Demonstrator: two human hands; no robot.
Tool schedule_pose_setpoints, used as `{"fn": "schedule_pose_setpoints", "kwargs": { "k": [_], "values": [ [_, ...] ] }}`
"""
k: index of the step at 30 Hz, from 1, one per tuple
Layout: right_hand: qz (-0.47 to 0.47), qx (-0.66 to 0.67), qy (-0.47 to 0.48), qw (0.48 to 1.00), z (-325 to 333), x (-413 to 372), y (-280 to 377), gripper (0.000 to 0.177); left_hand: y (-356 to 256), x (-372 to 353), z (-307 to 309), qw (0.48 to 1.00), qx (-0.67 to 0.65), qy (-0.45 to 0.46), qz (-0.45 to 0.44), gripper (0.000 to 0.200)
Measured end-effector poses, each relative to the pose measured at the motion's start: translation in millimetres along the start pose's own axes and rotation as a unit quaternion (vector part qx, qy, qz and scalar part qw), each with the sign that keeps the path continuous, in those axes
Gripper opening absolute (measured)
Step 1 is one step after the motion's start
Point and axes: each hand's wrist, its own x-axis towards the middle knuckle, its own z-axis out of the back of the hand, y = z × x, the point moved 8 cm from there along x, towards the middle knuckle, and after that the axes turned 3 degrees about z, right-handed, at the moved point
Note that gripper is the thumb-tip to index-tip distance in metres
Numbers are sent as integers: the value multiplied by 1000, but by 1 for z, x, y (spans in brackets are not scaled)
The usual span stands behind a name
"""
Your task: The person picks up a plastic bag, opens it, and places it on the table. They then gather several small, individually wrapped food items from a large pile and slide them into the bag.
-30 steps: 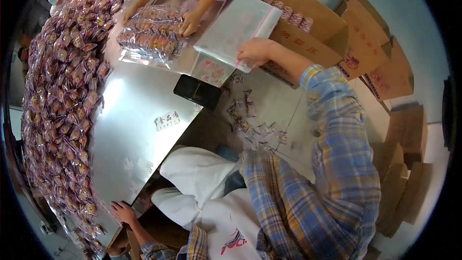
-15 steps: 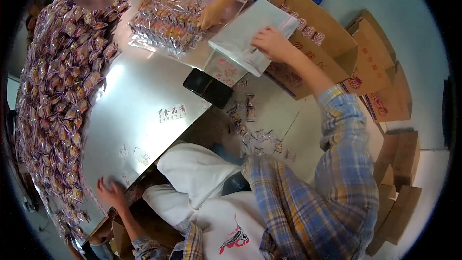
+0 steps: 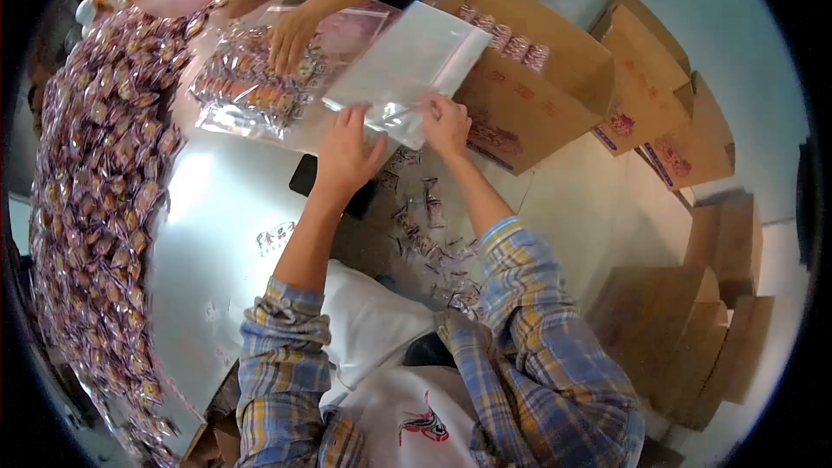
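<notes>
A stack of clear plastic bags (image 3: 407, 61) lies at the table's right edge, beside a cardboard box. My right hand (image 3: 446, 127) pinches the near corner of a bag there, and the film is wrinkled beside the fingers. At the near left edge of the stack, my left hand (image 3: 348, 152) has its fingertips against the plastic, thumb held apart. Below my left wrist lies a black phone (image 3: 305, 175), partly covered by the forearm.
A co-worker's hand (image 3: 295, 39) rests on a clear bag filled with wrapped snacks (image 3: 247, 91). A large heap of wrapped snacks (image 3: 104, 208) covers the table's left side. Cardboard boxes (image 3: 520, 113) stand at right. Loose packets (image 3: 425, 234) lie on the floor.
My left hand has moved from the table's near edge up to the plastic bags. My right hand has shifted from the top of the stack to its near corner and pinches the film.
</notes>
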Motion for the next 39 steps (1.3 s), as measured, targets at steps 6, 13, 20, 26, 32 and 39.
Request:
{"fn": "schedule_pose_setpoints", "kwargs": {
  "k": [6, 13, 20, 26, 32, 39],
  "values": [
    [-147, 191, -191, 951, -6, -19, -24, 54, -19, 58, -69, 984, 142, 60, -87, 48],
    [-158, 18, -98, 982, -16, -18, 0, 62, 34, 65, -85, 995, -40, 84, -42, 18],
    [-65, -56, -117, 989, -7, -28, 37, 59, 55, 70, -66, 987, -84, 115, 71, 24],
    [-221, 254, -66, 939, -30, 5, -10, 56, 34, 64, -60, 992, -35, 107, 63, 32],
    [-283, 304, 21, 910, -62, 28, -42, 67, 35, 57, -63, 990, -69, 112, 56, 34],
    [-270, 611, 52, 742, -75, 17, -17, 39, 40, 57, -69, 978, -127, 154, 55, 39]
  ]
}}
